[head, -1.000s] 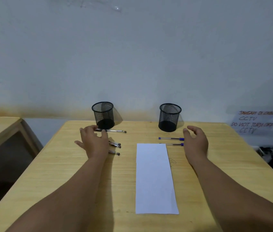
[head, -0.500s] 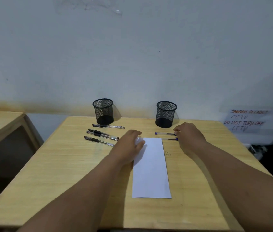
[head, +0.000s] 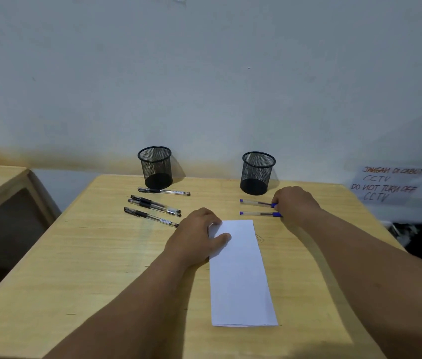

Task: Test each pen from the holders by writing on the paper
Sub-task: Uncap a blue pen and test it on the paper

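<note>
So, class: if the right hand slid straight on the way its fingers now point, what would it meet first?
The right hand points left, its fingertips already at the capped ends of the two blue pens. It would meet those first; whether it touches them yet is unclear.

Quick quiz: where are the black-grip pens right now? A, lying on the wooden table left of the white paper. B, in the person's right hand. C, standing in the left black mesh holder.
A: four black-grip pens lie flat on the wooden table, left of the white paper.
</note>
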